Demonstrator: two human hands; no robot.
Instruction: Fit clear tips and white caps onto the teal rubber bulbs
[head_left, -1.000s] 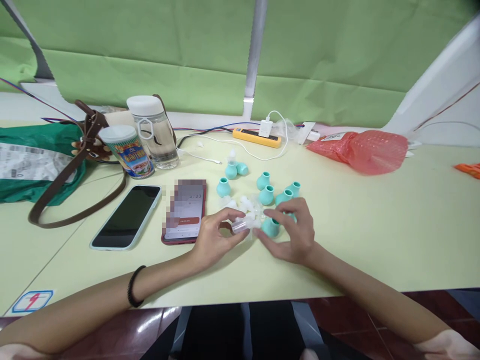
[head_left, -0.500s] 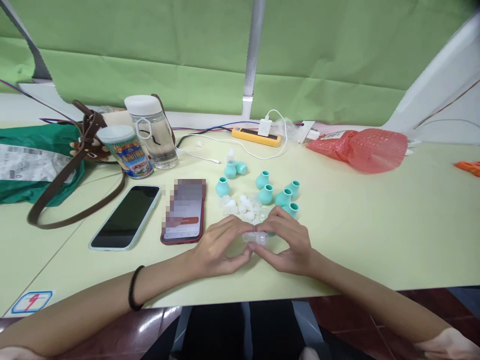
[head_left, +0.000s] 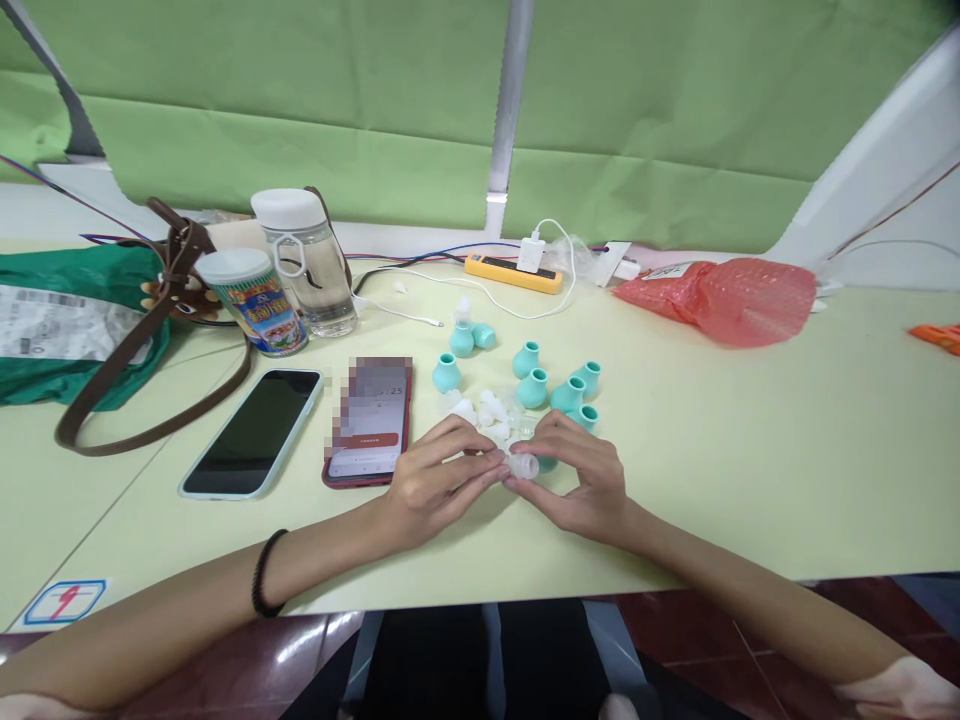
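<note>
Pinching clear tube (head_left: pixel 524 466) | left fingers (head_left: pixel 474 467): left end | right fingers (head_left: pixel 556 454): above and below

– what shade is the held piece (head_left: pixel 524 466) showing?
– it's looking clear and whitish, while the bulbs (head_left: pixel 532 388) are showing mint green and the loose bits (head_left: pixel 491 408) white.
– and the tabletop (head_left: pixel 750 450)?
– it's reading pale yellow-green, and the backdrop (head_left: pixel 660 100) is showing a stronger green.
– any patterns showing?
– the cup (head_left: pixel 264 308) is wearing a busy, mostly blue print, and the desk tag (head_left: pixel 65 602) is carrying a red mark inside a blue outline.
– and the power strip (head_left: pixel 486 269)?
– that's showing yellow.
</note>
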